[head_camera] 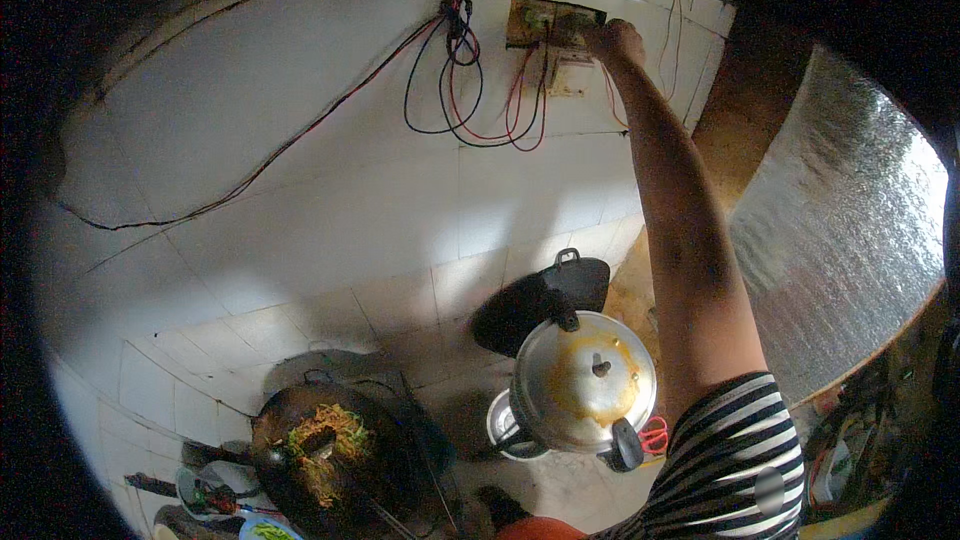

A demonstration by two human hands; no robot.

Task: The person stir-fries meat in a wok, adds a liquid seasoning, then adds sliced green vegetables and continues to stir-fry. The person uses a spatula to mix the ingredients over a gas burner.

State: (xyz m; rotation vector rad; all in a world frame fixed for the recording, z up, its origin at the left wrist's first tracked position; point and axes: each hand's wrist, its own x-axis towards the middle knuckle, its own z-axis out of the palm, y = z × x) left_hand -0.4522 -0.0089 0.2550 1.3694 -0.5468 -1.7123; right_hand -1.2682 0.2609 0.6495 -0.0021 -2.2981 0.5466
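Note:
My right hand (619,42) is raised to the wall, its fingertips at the right end of a grimy electrical switchboard (564,24). The fingers look curled, and their tips are too dim to tell what they touch. My left hand is out of view. Below my outstretched arm sits a pressure cooker (555,382) with its stained lid on and black handles. To its left stands a dark wok (289,457) with cooked, shredded food (330,439) in it and a utensil lying across.
Red and black cords (469,120) loop down the tiled wall. A black pan (589,277) leans behind the cooker, with red-handled scissors (654,435) beside it. Greens on a plate (270,531) lie lower left. A large shiny metallic sheet (840,240) stands at right.

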